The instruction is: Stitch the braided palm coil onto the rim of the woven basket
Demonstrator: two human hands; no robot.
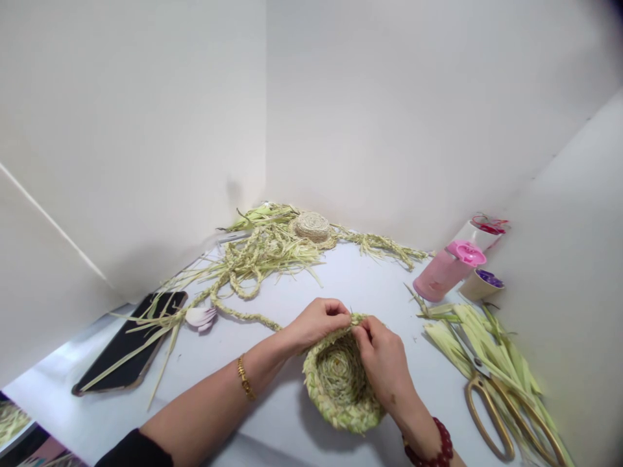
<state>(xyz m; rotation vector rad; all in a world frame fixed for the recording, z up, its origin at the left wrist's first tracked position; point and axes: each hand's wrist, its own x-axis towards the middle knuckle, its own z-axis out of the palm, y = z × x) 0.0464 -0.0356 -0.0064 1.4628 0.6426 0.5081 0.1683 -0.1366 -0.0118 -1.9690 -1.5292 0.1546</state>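
Note:
A small round basket of coiled, braided green husk tilts toward me above the white table, its hollow inside facing up. My left hand is closed in a pinch at the far rim. Close beside it, my right hand pinches the same rim with thumb and forefinger. A thin dark tip sticks up between the two hands, too small to name. From behind my left wrist, a husk braid trails left toward a heap of loose strands.
The husk heap and a small woven hat lie at the back. On the left are a phone and a pale hand-shaped object. Gold-handled scissors, flat husks, a pink bottle and a cup stand or lie right.

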